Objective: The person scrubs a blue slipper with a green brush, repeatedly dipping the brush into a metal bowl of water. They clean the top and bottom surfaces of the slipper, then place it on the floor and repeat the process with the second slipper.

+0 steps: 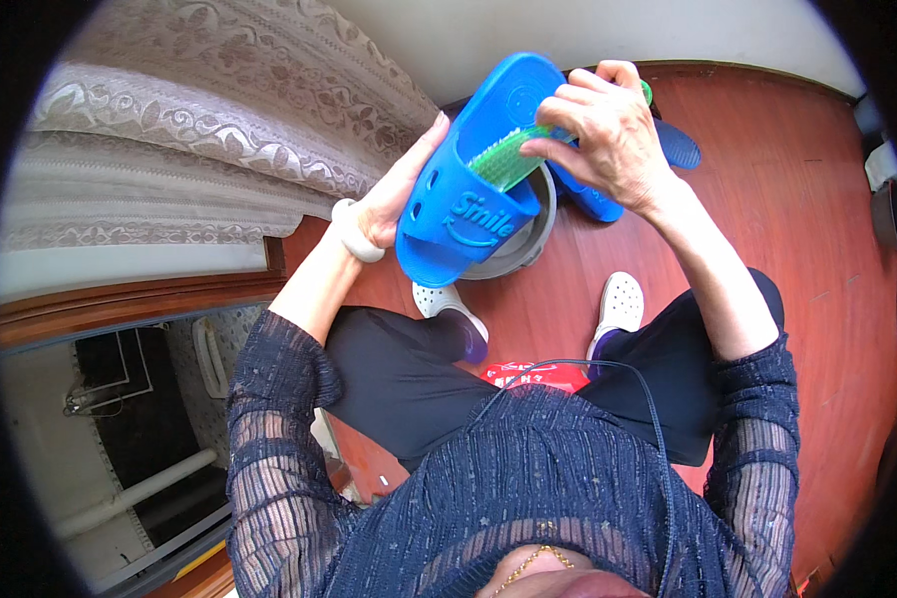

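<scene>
A blue slide slipper [467,213] with raised lettering on its strap is tilted up before me. My left hand [400,190] grips it along its left side; some of the fingers are hidden behind the sole. My right hand [605,131] is closed around a green scrubbing brush [510,158]. The brush's pale bristles face the inside of the slipper, and its head reaches under the strap opening. Under the slipper stands a grey bucket [527,254], mostly covered. Another blue slipper [590,194] lies behind it on the floor, partly hidden by my right hand.
Reddish wood flooring [792,224] spreads around my feet in white clogs [620,303]. A patterned curtain [217,134] hangs close on the left, above a wood-framed window [134,299]. A red bag [534,376] is between my legs. Dark objects [888,213] stand along the right edge.
</scene>
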`<state>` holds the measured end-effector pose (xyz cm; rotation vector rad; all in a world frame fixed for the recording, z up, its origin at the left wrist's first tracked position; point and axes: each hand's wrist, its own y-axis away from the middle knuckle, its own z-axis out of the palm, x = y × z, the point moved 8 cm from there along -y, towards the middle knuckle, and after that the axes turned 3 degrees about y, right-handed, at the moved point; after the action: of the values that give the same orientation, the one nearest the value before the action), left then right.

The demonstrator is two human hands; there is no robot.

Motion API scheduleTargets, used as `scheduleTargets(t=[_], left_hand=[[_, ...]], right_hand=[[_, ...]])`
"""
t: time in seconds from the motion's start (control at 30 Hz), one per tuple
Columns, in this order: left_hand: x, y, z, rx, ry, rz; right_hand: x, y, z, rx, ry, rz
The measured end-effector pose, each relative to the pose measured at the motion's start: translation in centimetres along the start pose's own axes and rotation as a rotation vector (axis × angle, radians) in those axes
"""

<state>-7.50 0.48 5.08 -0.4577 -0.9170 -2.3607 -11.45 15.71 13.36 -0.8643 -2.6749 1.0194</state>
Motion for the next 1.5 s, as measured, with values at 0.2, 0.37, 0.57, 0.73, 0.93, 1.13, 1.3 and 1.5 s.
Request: scheduleTargets(t=[0.2, 0.37, 0.57, 0.73, 0.93, 1.13, 1.3, 1.5], left_hand=[[-0.2, 0.4, -0.2, 0.006, -0.002, -0.038], [-0.5, -0.1, -0.3, -0.017, 0.007, -0.041], [-1.2, 0.1, -0.3, -0.006, -0.031, -0.065], [-0.9, 0.4, -0.5, -0.022, 0.035, -0.07], [-1.7, 0.3, -1.3, 0.049, -0.04, -0.096], [-1.1, 0.7, -1.4, 0.041, -0.039, -0.076], [-1.4, 0.3, -1.6, 0.061, -0.068, -0.094], [-0.9, 1.5, -1.7, 0.059, -0.095, -0.077]], right_hand=[[3.1, -0.8, -1.5, -0.024, -0.081, 0.016], [0.9, -1.0, -0.7, -0.054, -0.061, 0.016], [-1.1, -1.1, -0.2, -0.135, -0.092, -0.044], [2.3, -1.0, -1.3, -0.039, -0.043, 0.015], [0.5, 0.4, 0.9, -0.095, -0.091, -0.008], [1.6, -1.1, -1.0, -0.049, -0.05, 0.031], [-2.8, -0.1, 1.5, -0.129, -0.153, -0.141], [4.7, 0.2, -0.2, -0.183, 0.029, 0.156]])
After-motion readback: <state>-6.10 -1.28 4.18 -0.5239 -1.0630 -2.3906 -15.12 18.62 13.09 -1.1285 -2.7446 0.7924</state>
